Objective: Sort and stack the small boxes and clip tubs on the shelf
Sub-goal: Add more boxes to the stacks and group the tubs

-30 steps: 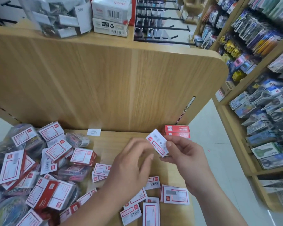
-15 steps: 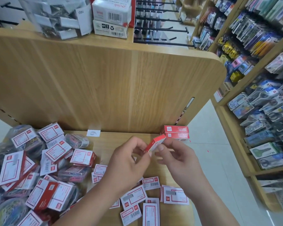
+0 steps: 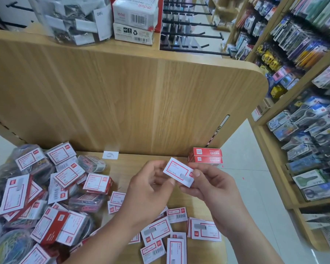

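Half a second back the small white box with a red border (image 3: 178,172) showed only its thin red edge between the two hands; it has since turned so its broad printed face looks up at the camera.

Behind the fingers rises the tall upright panel of pale wood-grain board (image 3: 131,96), and under them lies the matching pale wooden shelf (image 3: 133,161). Well to the left of the fingers sprawls the loose heap of red-and-white boxes and clear plastic tubs of coloured paper clips (image 3: 46,197). Just beyond the fingertips, against the panel, sits the short stack of two red boxes (image 3: 205,156). Nearer the wrists, more white boxes lie flat and scattered (image 3: 204,230).

The right hand (image 3: 211,189) pinches the held box at its lower right corner, thumb on the top face. The left hand (image 3: 151,189) is curled loosely, fingertips at the box's left edge; whether they actually press it I cannot tell.

This looks like the orienting step of sorting: the box is being checked before placement. The next move probably calls for carrying it forward and setting it square on the red stack.

"deli" reads on the red stack and on the white carton atop the panel (image 3: 134,12). Print on the held box is too fine to read.
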A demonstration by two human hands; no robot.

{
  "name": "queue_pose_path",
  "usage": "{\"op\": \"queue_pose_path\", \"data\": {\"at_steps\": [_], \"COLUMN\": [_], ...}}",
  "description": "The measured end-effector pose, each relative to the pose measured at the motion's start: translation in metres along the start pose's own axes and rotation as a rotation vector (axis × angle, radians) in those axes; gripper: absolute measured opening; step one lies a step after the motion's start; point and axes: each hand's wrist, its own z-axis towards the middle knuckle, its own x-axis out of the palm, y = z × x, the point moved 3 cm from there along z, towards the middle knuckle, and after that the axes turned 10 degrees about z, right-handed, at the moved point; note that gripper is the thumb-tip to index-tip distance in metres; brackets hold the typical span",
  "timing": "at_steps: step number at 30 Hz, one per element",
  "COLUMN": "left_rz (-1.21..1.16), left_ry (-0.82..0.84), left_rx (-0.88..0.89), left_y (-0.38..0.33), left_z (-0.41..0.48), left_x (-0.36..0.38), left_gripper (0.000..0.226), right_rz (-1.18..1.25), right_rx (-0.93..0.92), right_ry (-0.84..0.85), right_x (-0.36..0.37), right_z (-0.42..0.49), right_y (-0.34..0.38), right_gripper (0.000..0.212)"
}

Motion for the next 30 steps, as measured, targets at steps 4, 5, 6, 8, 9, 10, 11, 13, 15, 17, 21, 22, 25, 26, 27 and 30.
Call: {"op": "queue_pose_path", "data": {"at_steps": [4,5,6,8,9,10,11,13,15,17,21,22,25,26,27,30], "left_rz": [-0.059,-0.083,-0.109,-0.117,-0.084,-0.026,0.050,0.340,0.716,0.848,0.717,0.681,0.617,0.593,0.553,0.476], "left_ry": [0.053,0.034,0.010,-0.027,-0.027,-0.008,0.038,0.125,0.144,0.145,0.097,0.071,-0.056,-0.094,-0.115,-0.110], "left_rx": [-0.054,-0.062,-0.076,-0.089,-0.063,-0.019,0.038,0.193,0.320,0.347,0.440,0.450,0.387,0.347,0.309,0.254], "left_y": [0.001,0.002,0.002,0.000,0.000,-0.001,-0.001,0.006,0.016,0.021,0.032,0.035,0.043,0.046,0.048,0.052], "left_z": [0.000,0.002,0.005,0.012,0.017,0.023,0.028,0.042,0.055,0.064,0.071,0.071,0.070,0.070,0.070,0.073], "left_x": [0.006,0.007,0.006,0.005,0.004,0.004,0.003,0.006,0.009,0.013,0.016,0.016,0.011,0.008,0.005,0.002], "left_gripper": [0.013,0.013,0.013,0.012,0.012,0.013,0.017,0.024,0.034,0.036,0.032,0.032,0.040,0.041,0.039,0.023], "right_rz": [-0.031,-0.053,-0.098,-0.276,-0.394,-0.506,-0.589,-0.688,-0.786,-0.876,-0.931,-0.933,-0.959,-0.974,-0.988,-1.002], "right_rx": [0.010,0.015,0.026,0.038,0.023,0.002,-0.022,-0.073,-0.116,-0.139,-0.162,-0.173,-0.209,-0.218,-0.224,-0.240], "right_ry": [-0.020,-0.019,-0.009,0.026,0.052,0.072,0.079,0.054,0.007,-0.023,-0.039,-0.051,-0.087,-0.100,-0.117,-0.165], "right_x": [0.003,0.004,0.006,0.006,0.004,0.001,-0.002,-0.010,-0.016,-0.019,-0.022,-0.022,-0.023,-0.023,-0.023,-0.024], "right_z": [0.000,0.000,0.001,0.003,0.005,0.008,0.010,0.015,0.018,0.021,0.026,0.027,0.029,0.030,0.031,0.034], "right_y": [-0.004,-0.005,-0.004,-0.002,-0.001,0.000,0.002,0.004,0.004,-0.001,-0.021,-0.024,-0.026,-0.026,-0.026,-0.025], "right_gripper": [0.018,0.018,0.018,0.022,0.024,0.025,0.024,0.024,0.020,0.017,0.014,0.013,0.016,0.016,0.017,0.017]}}
